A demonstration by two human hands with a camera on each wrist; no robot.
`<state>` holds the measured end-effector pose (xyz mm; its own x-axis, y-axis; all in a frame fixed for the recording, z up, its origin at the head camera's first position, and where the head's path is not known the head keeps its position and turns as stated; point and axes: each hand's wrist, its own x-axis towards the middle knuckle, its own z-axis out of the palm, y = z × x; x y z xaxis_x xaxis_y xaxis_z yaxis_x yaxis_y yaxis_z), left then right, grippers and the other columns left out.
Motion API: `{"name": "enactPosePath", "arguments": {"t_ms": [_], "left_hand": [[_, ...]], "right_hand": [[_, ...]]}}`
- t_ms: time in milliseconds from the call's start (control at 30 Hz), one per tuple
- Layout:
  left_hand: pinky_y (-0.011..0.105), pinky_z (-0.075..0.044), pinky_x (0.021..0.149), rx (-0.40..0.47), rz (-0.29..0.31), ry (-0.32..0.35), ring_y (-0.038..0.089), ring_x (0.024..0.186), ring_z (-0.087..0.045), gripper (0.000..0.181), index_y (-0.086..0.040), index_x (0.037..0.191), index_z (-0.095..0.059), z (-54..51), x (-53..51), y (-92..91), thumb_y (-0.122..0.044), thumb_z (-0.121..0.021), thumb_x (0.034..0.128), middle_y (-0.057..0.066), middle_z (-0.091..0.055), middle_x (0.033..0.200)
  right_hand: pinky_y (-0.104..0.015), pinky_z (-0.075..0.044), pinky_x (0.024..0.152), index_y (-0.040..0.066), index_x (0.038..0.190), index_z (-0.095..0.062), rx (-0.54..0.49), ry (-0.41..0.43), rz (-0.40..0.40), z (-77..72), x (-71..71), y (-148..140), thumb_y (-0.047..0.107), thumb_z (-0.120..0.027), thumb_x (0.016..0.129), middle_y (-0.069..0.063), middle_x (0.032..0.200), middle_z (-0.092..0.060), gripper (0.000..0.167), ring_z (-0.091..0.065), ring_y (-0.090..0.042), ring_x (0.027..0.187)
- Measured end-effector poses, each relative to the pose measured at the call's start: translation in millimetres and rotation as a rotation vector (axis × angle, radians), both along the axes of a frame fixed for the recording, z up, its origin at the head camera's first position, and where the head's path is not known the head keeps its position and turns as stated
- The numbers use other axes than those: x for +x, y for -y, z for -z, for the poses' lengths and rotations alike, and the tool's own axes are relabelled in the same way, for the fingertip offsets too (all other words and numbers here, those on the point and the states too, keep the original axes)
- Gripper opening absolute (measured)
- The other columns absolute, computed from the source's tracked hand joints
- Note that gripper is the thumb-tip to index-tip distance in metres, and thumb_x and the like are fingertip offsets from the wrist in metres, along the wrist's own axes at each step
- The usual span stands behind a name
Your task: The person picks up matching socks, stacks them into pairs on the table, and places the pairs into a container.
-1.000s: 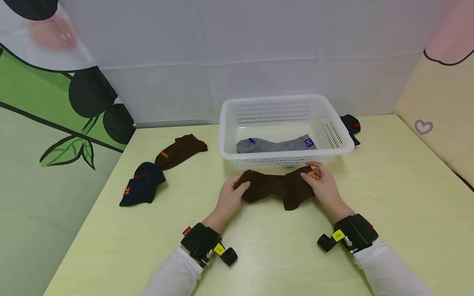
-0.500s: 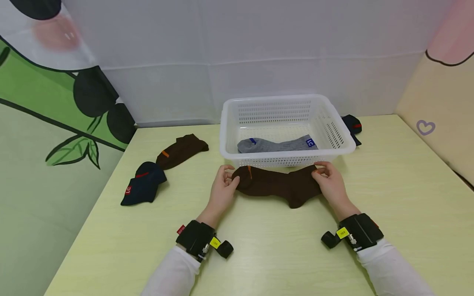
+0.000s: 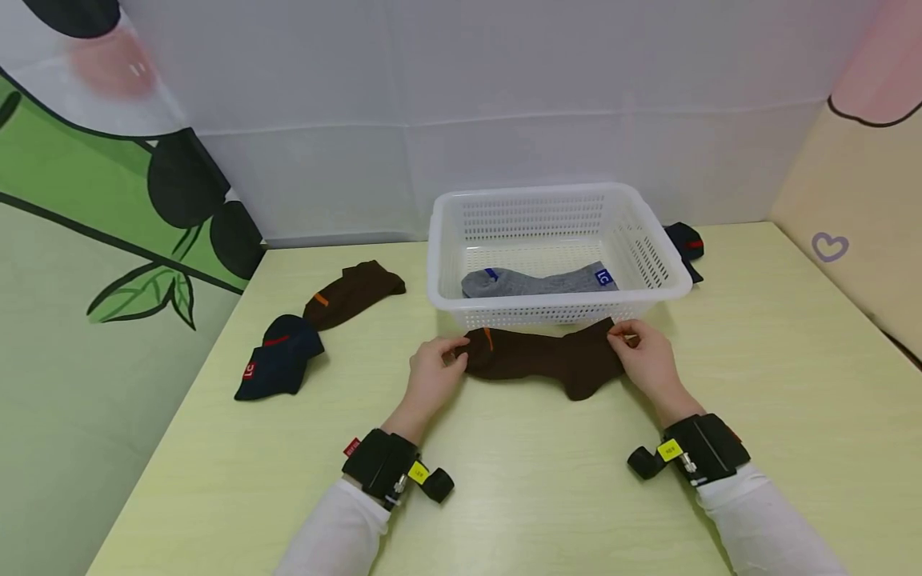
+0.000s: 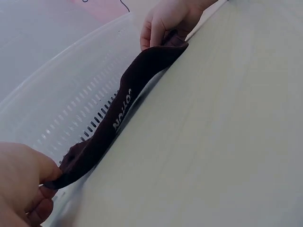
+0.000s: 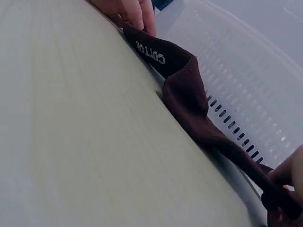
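Note:
A brown sock [image 3: 536, 354] with an orange stripe near its left end is stretched sideways between the two hands, just in front of the basket. My left hand [image 3: 434, 370] pinches the striped end between thumb and fingers. At the other end, my right hand [image 3: 648, 360] pinches the sock's upper corner. Pale lettering shows on the sock's near side [image 4: 124, 111] in the left wrist view. From the right wrist, the sock [image 5: 187, 101] appears bent and raised along one edge close to the tabletop.
Behind the sock stands a white perforated basket [image 3: 558, 306] with a grey sock [image 3: 536, 283] inside. Another brown sock [image 3: 354, 294] and a navy sock [image 3: 277, 360] lie at left. A dark item with a red mark [image 3: 686, 244] is partly hidden behind the basket's right side.
The brown sock has been straightened out; its orange stripe now shows at the left and the orange logo at the right is out of sight. Both hands have shifted slightly apart.

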<state>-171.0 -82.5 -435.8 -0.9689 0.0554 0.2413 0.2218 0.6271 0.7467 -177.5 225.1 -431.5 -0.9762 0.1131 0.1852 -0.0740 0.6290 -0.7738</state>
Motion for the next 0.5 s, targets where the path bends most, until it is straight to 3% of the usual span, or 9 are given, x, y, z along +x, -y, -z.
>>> {"name": "enactPosePath", "arguments": {"t_ms": [133,300,400,500], "left_hand": [[0.056,-0.034,0.088,-0.062,0.010,-0.009,0.034,0.097,-0.058,0.031,-0.003,0.115,-0.068,-0.3,0.4,0.0,-0.008,-0.063,0.0851,0.014,-0.068,0.102],[0.059,-0.033,0.088,-0.094,0.003,-0.008,0.042,0.106,-0.053,0.036,-0.001,0.122,-0.062,-0.9,-0.3,-0.6,-0.005,-0.059,0.0868,0.018,-0.064,0.111],[0.058,-0.031,0.090,-0.060,-0.012,0.011,0.042,0.110,-0.048,0.038,-0.001,0.125,-0.058,0.2,-0.3,-0.9,-0.006,-0.058,0.0871,0.019,-0.060,0.113],[0.053,-0.032,0.091,-0.007,0.002,-0.034,0.040,0.109,-0.046,0.035,-0.002,0.121,-0.059,3.2,-1.5,-0.5,-0.005,-0.060,0.0855,0.019,-0.057,0.110]], "right_hand": [[-0.023,-0.042,0.065,-0.003,0.097,-0.065,0.045,-0.010,-0.010,-0.9,0.3,-0.3,0.007,-0.060,0.089,-0.021,0.094,-0.066,0.014,-0.057,-0.015,0.073],[-0.032,-0.044,0.070,-0.006,0.098,-0.065,0.070,-0.010,-0.037,-2.0,1.2,-0.2,0.006,-0.059,0.088,-0.023,0.096,-0.064,0.017,-0.061,-0.030,0.083],[-0.039,-0.044,0.077,-0.008,0.098,-0.065,0.080,-0.024,-0.048,-0.8,1.1,-0.1,0.005,-0.058,0.087,-0.026,0.099,-0.061,0.018,-0.059,-0.035,0.090],[-0.045,-0.043,0.082,-0.009,0.098,-0.065,0.078,-0.059,-0.046,1.5,-0.3,-0.2,0.004,-0.058,0.085,-0.027,0.102,-0.059,0.019,-0.056,-0.038,0.095]]}}
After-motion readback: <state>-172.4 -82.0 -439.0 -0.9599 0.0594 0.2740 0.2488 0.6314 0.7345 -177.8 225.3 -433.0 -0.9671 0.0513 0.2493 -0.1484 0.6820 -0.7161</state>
